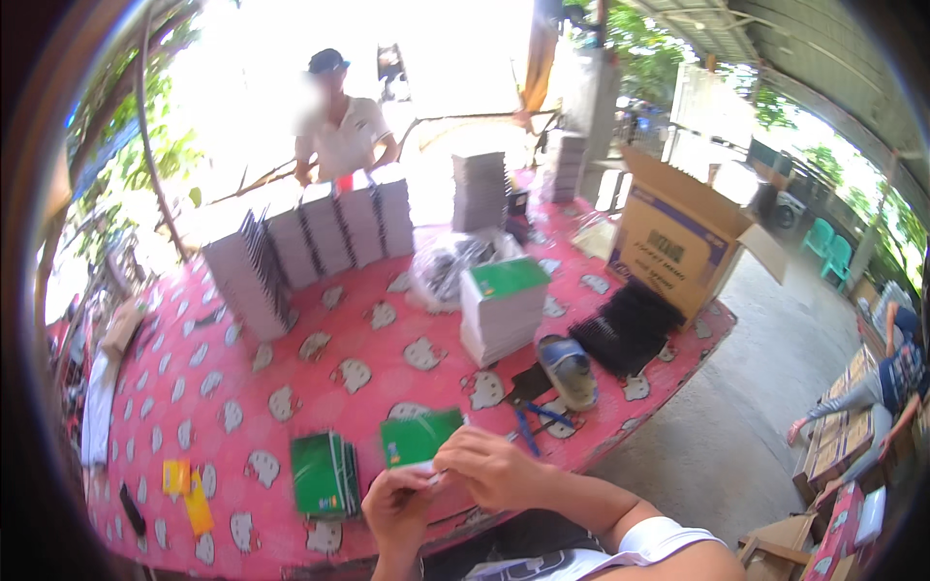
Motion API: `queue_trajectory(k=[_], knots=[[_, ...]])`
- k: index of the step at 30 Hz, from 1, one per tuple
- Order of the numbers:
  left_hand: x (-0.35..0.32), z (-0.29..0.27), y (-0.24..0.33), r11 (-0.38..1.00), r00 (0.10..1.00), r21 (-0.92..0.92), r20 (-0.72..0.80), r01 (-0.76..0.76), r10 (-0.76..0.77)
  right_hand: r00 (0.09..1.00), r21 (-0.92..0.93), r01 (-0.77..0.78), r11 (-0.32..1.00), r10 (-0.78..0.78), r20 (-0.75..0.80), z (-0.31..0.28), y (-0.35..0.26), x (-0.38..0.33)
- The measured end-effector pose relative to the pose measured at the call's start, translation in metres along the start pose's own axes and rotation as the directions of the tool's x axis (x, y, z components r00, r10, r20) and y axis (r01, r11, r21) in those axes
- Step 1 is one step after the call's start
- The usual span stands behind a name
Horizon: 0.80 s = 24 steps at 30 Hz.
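Near the front edge of the table, a small green-covered notepad [418, 439] is between my two hands. My left hand [399, 502] pinches its near edge, fingers curled. The fingers of my right hand [492, 467] are closed at its right corner; what the fingertips touch there is too small to make out. Left of them lies a short pile of green notepads [325, 474]. Beyond my right hand are blue-handled pliers [529, 426] and a blue-and-grey slipper [568, 372]. A taller stack of pads [502, 310] with a green top stands farther back.
Black binding strips [628, 327] lie beside an open cardboard box [668, 242]. A plastic bag [455, 266] holds dark pieces. Tall pad stacks [334, 232] line the far side, where a person [349, 131] stands. Yellow packets [189, 491] lie at left. Another person [886, 373] is at right.
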State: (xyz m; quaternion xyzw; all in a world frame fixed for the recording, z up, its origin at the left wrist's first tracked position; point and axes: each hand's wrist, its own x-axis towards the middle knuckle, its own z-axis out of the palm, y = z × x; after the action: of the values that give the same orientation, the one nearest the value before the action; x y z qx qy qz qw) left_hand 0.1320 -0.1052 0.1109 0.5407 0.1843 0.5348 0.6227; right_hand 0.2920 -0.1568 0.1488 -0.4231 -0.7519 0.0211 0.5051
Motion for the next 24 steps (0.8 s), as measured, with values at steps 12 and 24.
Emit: queue_trajectory(k=[12,24], knots=[[-0.014,-0.008,-0.01,1.0,0.988,-0.014,0.153,0.014,-0.012,0.999,-0.097,-0.03,0.995,0.033,0.029,-0.001,-0.01,-0.006],[0.0,-0.01,-0.017,0.966,0.971,0.224,0.226,-0.128,0.077,0.984,-0.025,-0.16,0.987,0.162,0.08,-0.014,-0.004,-0.012]])
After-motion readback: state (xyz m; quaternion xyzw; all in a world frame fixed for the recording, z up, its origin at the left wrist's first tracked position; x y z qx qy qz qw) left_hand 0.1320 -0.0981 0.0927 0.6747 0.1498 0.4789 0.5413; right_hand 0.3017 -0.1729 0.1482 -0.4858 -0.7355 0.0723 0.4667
